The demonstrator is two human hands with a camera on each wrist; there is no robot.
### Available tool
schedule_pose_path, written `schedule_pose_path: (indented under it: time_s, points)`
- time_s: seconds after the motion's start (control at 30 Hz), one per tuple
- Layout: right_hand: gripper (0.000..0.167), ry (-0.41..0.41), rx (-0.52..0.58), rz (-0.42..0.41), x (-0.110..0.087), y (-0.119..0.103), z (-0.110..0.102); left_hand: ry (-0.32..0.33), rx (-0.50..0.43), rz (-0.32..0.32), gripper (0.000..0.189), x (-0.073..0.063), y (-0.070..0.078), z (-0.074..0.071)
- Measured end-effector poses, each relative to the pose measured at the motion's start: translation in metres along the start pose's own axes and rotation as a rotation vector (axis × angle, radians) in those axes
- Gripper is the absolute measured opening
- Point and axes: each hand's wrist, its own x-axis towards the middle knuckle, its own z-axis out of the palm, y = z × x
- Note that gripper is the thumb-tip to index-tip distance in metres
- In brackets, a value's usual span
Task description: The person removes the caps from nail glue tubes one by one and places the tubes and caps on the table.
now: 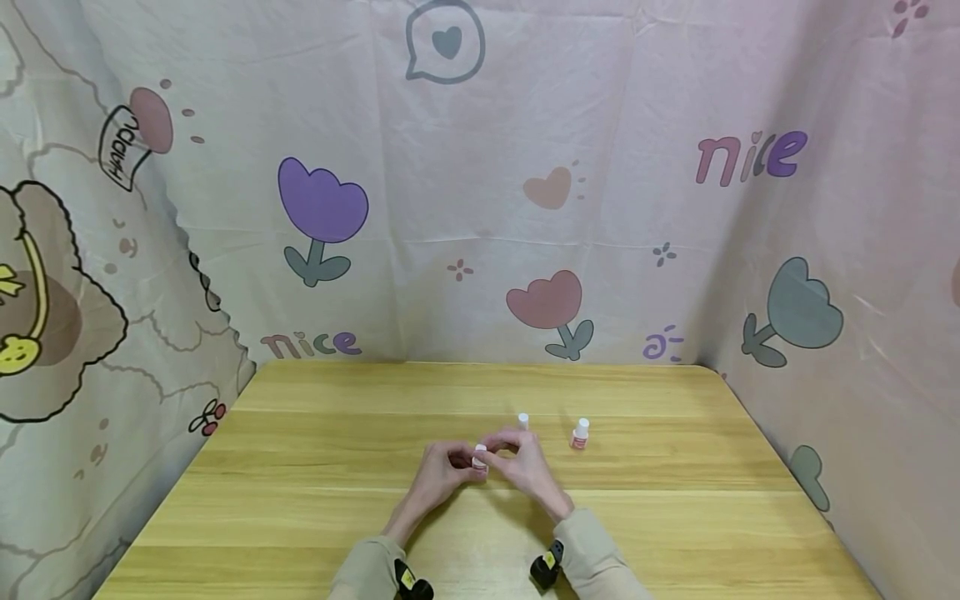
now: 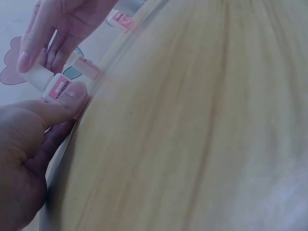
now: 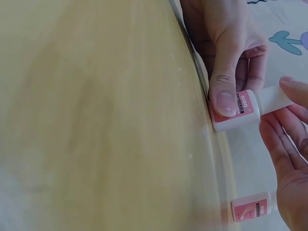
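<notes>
A small white glue bottle (image 1: 480, 462) with a pink label stands upright low over the table, between both hands. My left hand (image 1: 437, 482) grips its body, with the thumb across the label in the right wrist view. From the other side my right hand (image 1: 528, 468) pinches the white cap (image 3: 273, 99) between thumb and fingers. The cap sits on the bottle's neck. Beyond the right hand is a second bottle (image 1: 522, 419), its lower part hidden by that hand in the head view. A third, capped bottle (image 1: 580, 435) stands farther right.
The wooden table (image 1: 300, 467) reaches back to a printed curtain (image 1: 450, 208), which also hangs along both sides. Black wrist cameras (image 1: 546, 567) are strapped over the beige sleeves (image 1: 596, 550) near the table's front.
</notes>
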Motion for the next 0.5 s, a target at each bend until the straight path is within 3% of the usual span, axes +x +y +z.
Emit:
schedule_pose_path:
  time_s: [0.23, 0.5]
  points:
    - [0.014, -0.031, 0.038, -0.022, -0.004, -0.013, -0.004, -0.008, 0.029, -0.004, 0.013, 0.001, 0.001, 0.000]
    - [0.018, 0.028, 0.059, 0.062, -0.004, -0.015, -0.004, -0.010, 0.020, -0.003, 0.014, -0.001, 0.000, 0.000]
